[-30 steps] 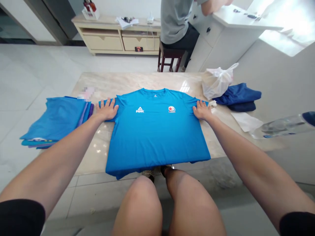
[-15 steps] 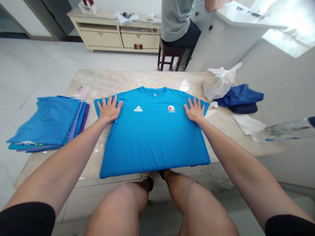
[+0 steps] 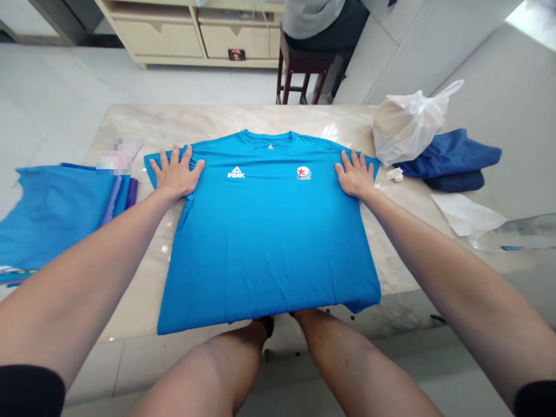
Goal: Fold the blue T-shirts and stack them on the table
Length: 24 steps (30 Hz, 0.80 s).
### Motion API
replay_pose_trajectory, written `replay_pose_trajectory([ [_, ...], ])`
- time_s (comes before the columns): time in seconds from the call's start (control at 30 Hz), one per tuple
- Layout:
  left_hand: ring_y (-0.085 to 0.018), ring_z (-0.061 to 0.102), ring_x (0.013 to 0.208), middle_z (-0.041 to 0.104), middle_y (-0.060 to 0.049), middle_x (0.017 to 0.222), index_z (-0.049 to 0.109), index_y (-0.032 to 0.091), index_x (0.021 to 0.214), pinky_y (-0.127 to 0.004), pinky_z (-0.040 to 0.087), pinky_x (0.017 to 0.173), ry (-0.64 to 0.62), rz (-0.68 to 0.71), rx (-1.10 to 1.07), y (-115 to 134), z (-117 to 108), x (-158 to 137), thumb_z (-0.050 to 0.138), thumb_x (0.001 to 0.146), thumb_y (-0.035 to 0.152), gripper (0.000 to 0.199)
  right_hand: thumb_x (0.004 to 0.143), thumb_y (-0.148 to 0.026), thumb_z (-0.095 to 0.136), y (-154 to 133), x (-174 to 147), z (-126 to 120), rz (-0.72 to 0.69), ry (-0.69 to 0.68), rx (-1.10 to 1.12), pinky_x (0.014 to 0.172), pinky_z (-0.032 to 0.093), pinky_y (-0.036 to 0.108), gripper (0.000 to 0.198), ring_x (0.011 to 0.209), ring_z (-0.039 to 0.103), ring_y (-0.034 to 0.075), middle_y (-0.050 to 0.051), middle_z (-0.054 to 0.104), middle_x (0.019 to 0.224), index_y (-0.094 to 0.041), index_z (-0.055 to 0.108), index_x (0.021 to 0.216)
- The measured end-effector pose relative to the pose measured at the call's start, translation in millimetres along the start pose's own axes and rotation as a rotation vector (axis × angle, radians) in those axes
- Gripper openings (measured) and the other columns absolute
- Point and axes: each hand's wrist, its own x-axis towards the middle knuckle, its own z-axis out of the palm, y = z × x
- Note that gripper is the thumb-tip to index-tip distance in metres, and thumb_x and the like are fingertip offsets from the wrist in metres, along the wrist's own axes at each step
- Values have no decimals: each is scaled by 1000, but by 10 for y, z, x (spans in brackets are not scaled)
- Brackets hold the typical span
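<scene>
A blue T-shirt (image 3: 269,231) lies spread front side up on the marble-look table (image 3: 147,124), its collar away from me and its hem at the near edge. White PEAK lettering and a small round badge with a red star mark its chest. My left hand (image 3: 177,172) rests flat with spread fingers on the sleeve at the left. On the opposite sleeve, my right hand (image 3: 356,174) also lies flat, fingers apart. Neither hand grips the cloth. The shirt's lower right corner hangs a little over the table edge.
A stack of folded clothes (image 3: 56,214) sits at the left. On the right are a tied white plastic bag (image 3: 408,127), dark blue cloth (image 3: 456,159), a paper sheet (image 3: 469,213) and a clear bottle (image 3: 521,231). Beyond, a person (image 3: 321,23) sits on a wooden stool (image 3: 304,63).
The view has tilted down and closer, so the shirt looks larger. Both hands stay flat on the sleeves. The hem's right corner now droops over the edge.
</scene>
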Motion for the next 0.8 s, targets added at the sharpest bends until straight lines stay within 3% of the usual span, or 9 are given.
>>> replay_pose_trajectory([
  [0.33,-46,1,175,10,-18,193,19,9,182,-78,-7,135,-8,51,-24,-75,-45,467,32,118,67,87,117,-59,13,165,809,192,-88,-1,-3,132,12,86,79,176,9,45,15,8,193,-19,13,186],
  [0.53,-45,0,175,8,-19,192,13,-1,179,-74,-6,138,-37,11,19,-68,-62,618,25,122,58,83,118,-57,12,70,991,158,-66,-34,-26,132,5,87,79,177,6,45,17,5,193,-16,9,185],
  [0.67,-45,-2,175,4,-28,190,8,-12,173,-78,-13,133,19,35,-54,-83,-98,517,20,123,52,83,118,-56,18,-164,666,-79,-43,48,28,132,3,87,80,177,5,46,20,9,192,-11,15,184],
  [0.73,-46,-3,175,0,-32,189,3,-15,172,-79,-13,133,76,96,-138,-69,-98,182,28,120,60,95,117,-55,24,-284,217,-191,-153,154,116,135,6,82,80,178,7,43,19,11,192,-12,17,184],
  [0.8,-40,2,178,3,-25,191,7,-6,177,-69,-5,140,93,245,-207,-45,-52,-404,30,117,66,96,118,-53,26,-383,-427,-232,-319,202,163,140,11,74,76,179,9,37,14,12,193,-18,18,185],
])
